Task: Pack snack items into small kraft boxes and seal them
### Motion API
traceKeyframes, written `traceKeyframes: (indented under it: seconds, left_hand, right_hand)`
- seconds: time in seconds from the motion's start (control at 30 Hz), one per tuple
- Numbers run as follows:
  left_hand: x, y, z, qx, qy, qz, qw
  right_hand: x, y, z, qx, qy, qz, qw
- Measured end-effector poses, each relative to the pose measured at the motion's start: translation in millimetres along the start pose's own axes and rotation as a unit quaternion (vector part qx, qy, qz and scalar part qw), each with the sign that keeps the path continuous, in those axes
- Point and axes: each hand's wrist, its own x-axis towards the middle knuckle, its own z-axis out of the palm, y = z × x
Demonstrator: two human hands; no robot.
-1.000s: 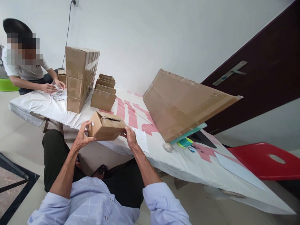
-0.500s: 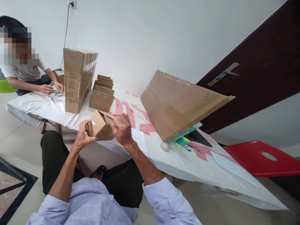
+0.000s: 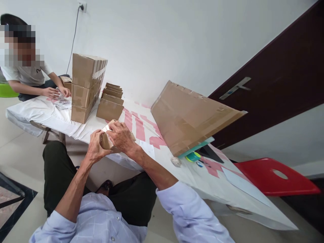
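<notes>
A small cardboard box [image 3: 105,141] is held above the front edge of the cloth-covered table, much of it hidden by both hands. My left hand [image 3: 97,146] grips the box from the left, thumb underneath and fingers up its side. Over the top lies my right hand [image 3: 120,136], its curled fingers pressing on the box's upper left end. A small white patch shows beside those fingertips; whether it is paper or glare I cannot tell. Just behind, several open cardboard boxes [image 3: 110,107] stand in a row with flaps raised.
Taped boxes [image 3: 82,81] are stacked at the left, beside a seated person [image 3: 27,77] handling papers. A large cardboard sheet [image 3: 187,118] leans at the right. Near it lie a tape roll [image 3: 193,157] and a white sheet [image 3: 245,185]; a red chair [image 3: 268,179] stands beyond.
My right hand has gone from the box's right end to its top and then further left, to the left end. The box has turned in my left hand, which keeps its grip.
</notes>
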Motion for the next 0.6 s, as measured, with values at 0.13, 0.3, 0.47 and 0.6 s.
traceKeyframes:
  seconds: [0.13, 0.3, 0.47, 0.6]
  left_hand:
    - [0.0, 1.6, 0.7, -0.001, -0.003, -0.003, 1.000]
    - [0.9, 2.6, 0.3, 0.003, -0.004, -0.001, 1.000]
    - [2.0, 3.7, 0.4, 0.004, -0.009, 0.001, 1.000]
    - [1.5, 2.8, 0.7, 0.008, -0.006, 0.010, 1.000]
  right_hand:
    - [1.0, -1.7, -2.8, -0.006, -0.014, -0.004, 1.000]
    - [2.6, -1.7, -6.5, -0.013, -0.020, 0.000, 1.000]
    - [4.1, -0.1, -11.0, -0.014, -0.031, -0.009, 0.999]
    - [5.1, 0.1, -14.2, -0.014, -0.044, -0.009, 0.999]
